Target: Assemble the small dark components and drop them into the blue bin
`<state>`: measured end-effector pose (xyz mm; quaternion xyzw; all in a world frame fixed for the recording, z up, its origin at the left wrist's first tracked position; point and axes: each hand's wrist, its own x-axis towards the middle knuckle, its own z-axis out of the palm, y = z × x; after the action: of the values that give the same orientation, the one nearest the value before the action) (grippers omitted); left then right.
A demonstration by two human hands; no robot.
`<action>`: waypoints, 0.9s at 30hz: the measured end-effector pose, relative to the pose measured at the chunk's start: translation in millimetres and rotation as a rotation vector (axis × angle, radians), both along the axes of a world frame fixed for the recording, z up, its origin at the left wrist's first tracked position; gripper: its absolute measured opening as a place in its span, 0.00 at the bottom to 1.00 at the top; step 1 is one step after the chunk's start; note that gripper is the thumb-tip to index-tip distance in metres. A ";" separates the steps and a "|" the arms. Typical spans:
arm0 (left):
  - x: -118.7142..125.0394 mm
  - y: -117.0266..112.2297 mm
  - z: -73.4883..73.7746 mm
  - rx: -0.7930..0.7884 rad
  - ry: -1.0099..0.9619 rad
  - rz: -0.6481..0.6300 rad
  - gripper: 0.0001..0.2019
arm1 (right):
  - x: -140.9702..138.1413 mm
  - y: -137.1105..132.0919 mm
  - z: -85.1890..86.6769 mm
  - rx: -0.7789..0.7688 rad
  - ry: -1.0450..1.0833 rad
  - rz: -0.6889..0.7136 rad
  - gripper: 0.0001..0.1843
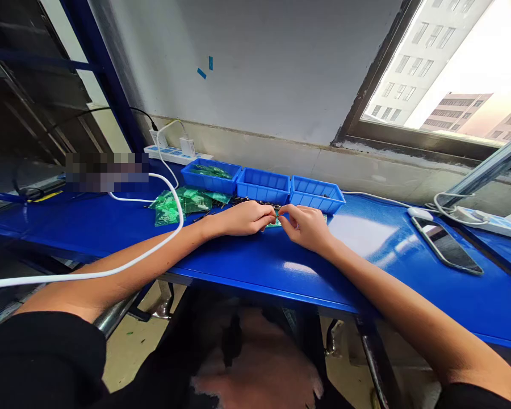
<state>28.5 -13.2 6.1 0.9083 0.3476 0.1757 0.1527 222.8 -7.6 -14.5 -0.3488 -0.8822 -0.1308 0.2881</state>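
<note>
My left hand [250, 217] and my right hand [305, 225] come together over the blue table, thumbs and fingers pinched close to each other. Between the fingertips is something tiny that I cannot make out. Just under them lies a green board [274, 225], mostly covered by my fingers. A row of small black parts [255, 200] lies behind my hands, in front of the blue bins. To the left of my left hand are green circuit boards in clear bags [183, 203].
Three blue bins stand along the wall: the left bin [210, 184] holds green pieces, beside the middle bin [263, 193] and right bin [317, 200]. A phone [447, 244] lies at right. A white cable [176, 227] crosses above my left forearm. Power strips [179, 154] sit behind.
</note>
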 end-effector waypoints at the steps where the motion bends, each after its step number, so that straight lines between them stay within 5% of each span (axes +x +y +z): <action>1: 0.1 -0.1 0.1 -0.002 0.002 0.000 0.12 | 0.0 -0.1 0.1 -0.002 -0.006 -0.003 0.10; 27: -0.6 2.4 -2.3 -0.010 0.019 -0.018 0.11 | 2.6 1.1 -0.2 0.144 -0.066 0.114 0.13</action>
<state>28.0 -10.8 3.8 0.9123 0.3416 0.1636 0.1556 225.4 -6.5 -14.7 -0.2719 -0.8980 -0.1888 0.2900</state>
